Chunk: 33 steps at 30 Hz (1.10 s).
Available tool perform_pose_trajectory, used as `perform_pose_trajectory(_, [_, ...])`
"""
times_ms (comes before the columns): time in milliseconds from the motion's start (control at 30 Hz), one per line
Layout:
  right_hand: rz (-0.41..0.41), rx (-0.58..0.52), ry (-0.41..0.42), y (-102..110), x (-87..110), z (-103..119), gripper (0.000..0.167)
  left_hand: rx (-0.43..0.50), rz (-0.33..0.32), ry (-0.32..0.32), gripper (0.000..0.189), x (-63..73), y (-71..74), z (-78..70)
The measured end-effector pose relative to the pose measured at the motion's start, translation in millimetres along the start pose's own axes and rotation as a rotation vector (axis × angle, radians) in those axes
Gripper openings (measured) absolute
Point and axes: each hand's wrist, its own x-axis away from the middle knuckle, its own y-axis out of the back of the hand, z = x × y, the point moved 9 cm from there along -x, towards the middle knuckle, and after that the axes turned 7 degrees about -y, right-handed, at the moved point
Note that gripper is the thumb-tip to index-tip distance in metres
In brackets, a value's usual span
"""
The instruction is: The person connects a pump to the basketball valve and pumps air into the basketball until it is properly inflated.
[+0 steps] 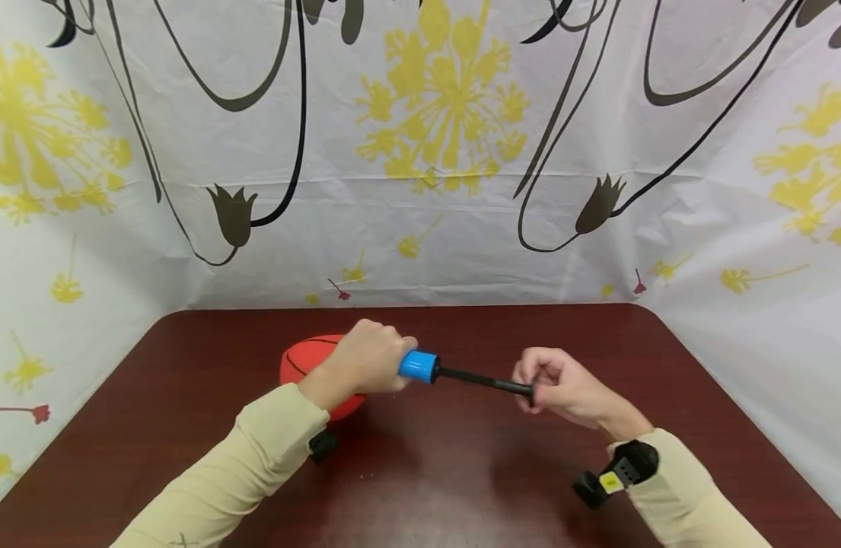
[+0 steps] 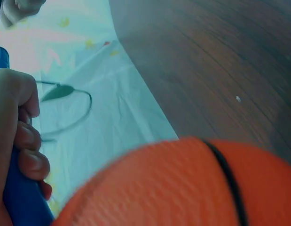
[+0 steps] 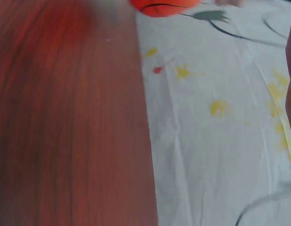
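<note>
A small ball pump [image 1: 418,366] with a blue barrel and a black rod is held in the air, its rod drawn out toward the right. My left hand [image 1: 372,354] grips the barrel; in the left wrist view its fingers curl round the blue tube. At the rod's far end, my right hand [image 1: 564,384] pinches the black handle between thumb and fingers. An orange-red ball [image 1: 310,356] with black lines is behind and below the left hand, partly covered by it. Whether the pump's tip enters the ball is hidden. The right wrist view barely shows the right hand.
The dark red-brown wooden table [image 1: 447,487] lies under both hands. White cloth [image 1: 420,251] printed with yellow and grey flowers hangs along its back and sides. A tiny pale speck [image 2: 238,98] lies on the tabletop.
</note>
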Motion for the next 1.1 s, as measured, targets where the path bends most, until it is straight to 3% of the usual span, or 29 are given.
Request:
perform_pose_trajectory(133, [-0.13,0.099,-0.066,0,-24.2,-15,0.015,0.005,0.08,0.003,0.023,-11.5,-4.3,-9.8])
perform_pose_trajectory(233, [-0.174,0.163,-0.109,-2,-33.4,-20,0.016,0.005,0.089,-0.006,0.023,-15.0,-2.4,-13.6])
perform_pose_trajectory(333, [-0.156,0.144,-0.103,-2,-31.7,-15,0.013,0.006,0.062,-0.02,0.024,-13.8,2.0,-13.2])
perform_pose_trajectory(600, [0.079,-0.042,0.036,-6,2.4,13,0.014,-0.004,0.02,0.019,0.021,3.7,4.2,3.7])
perform_pose_trajectory(667, [0.069,-0.038,0.039,-5,3.7,13,0.017,0.001,0.019,0.022,0.021,3.3,2.9,2.3])
perform_pose_trajectory(767, [0.01,0.022,0.011,-4,-9.7,4,0.018,0.003,0.007,0.003,0.022,-2.0,3.9,-5.0])
perform_pose_trajectory(967, [-0.138,0.166,-0.135,1,-38.4,-20,0.016,-0.014,-0.007,-0.012,0.023,-10.1,5.5,-14.2])
perform_pose_trajectory(1100, [-0.111,0.124,-0.115,-1,-33.0,-17,0.013,0.006,0.02,-0.024,0.024,-7.9,1.2,-13.1])
